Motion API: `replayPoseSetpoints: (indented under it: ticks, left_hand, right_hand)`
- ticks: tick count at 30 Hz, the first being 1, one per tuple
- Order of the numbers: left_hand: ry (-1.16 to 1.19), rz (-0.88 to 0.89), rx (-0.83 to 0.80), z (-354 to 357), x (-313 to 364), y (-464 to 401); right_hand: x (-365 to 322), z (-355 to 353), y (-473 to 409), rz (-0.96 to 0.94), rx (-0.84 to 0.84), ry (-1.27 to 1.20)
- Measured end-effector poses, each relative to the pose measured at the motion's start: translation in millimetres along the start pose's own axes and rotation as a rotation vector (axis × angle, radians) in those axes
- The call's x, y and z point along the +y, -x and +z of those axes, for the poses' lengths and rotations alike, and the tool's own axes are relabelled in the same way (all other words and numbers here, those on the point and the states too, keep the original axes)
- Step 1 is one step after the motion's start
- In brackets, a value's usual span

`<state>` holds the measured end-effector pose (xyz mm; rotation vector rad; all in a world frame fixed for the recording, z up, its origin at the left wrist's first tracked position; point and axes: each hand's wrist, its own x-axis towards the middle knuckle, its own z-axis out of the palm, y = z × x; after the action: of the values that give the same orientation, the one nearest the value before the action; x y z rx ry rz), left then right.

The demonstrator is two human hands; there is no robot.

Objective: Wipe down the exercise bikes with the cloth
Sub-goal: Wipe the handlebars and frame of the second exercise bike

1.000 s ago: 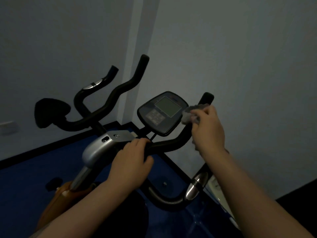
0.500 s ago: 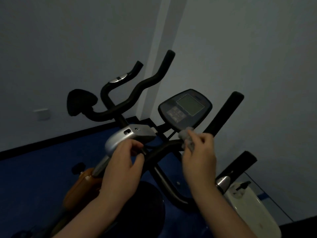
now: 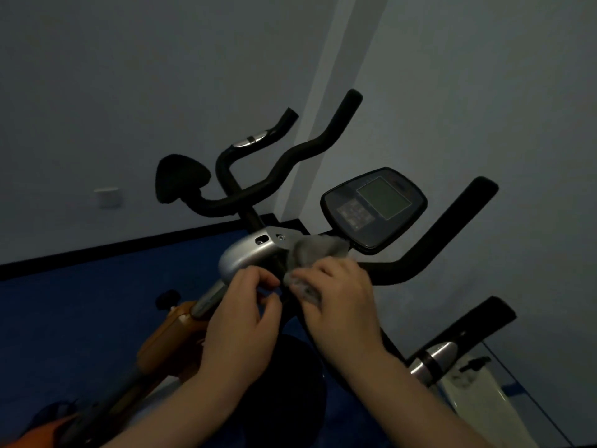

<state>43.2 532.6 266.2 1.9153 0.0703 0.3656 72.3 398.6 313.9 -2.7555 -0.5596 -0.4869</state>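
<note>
An exercise bike stands before me with black handlebars (image 3: 429, 244), a dark console (image 3: 374, 210) and a silver stem cover (image 3: 248, 257). A grey cloth (image 3: 315, 250) lies bunched at the middle of the handlebars, just below the console. My right hand (image 3: 339, 302) grips the cloth's lower part. My left hand (image 3: 242, 321) sits right beside it under the silver cover, fingers curled and pinched near the cloth's edge; whether it holds the cloth or the bar is hidden.
A second bike's handlebars (image 3: 290, 153) and black saddle (image 3: 181, 179) stand behind, near the grey wall. An orange frame (image 3: 168, 337) runs down to the left. A white bike body (image 3: 478, 399) is at lower right. The floor (image 3: 97, 302) is blue.
My right hand has carried the cloth down from the right grip's tip, along the bar, to the middle under the console. My left hand stayed at the stem. The view shifted left.
</note>
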Motion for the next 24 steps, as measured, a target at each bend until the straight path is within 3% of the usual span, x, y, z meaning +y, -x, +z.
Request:
replayPoseSetpoints:
  ticks: [2, 5, 8, 12, 15, 19, 21, 24]
  left_hand:
    - [0.005, -0.014, -0.007, 0, -1, 0]
    - [0.013, -0.032, -0.013, 0, -1, 2]
    - [-0.003, -0.033, -0.022, 0, -1, 1]
    - [-0.030, -0.031, -0.032, 0, -2, 0]
    - [-0.048, -0.036, -0.030, 0, -1, 1]
    - [-0.048, -0.027, -0.037, -2, 2, 2]
    - [-0.051, -0.026, -0.030, -3, 2, 2]
    - [-0.058, -0.035, -0.022, -2, 2, 1]
  right_hand:
    - [9, -5, -13, -0.041, -0.039, -0.026]
    - [19, -12, -32, 0.044, -0.150, -0.101]
    - [12, 0, -47, 0.045, -0.289, -0.026]
    - [2, 14, -69, 0.125, -0.282, -0.072]
    - [5, 12, -69, 0.075, -0.307, -0.025]
    - [14, -12, -74, 0.053, -0.579, -0.104]
    - [9, -6, -82, 0.059, -0.545, -0.092]
    - [-7, 14, -84, 0.055, -0.345, -0.069]
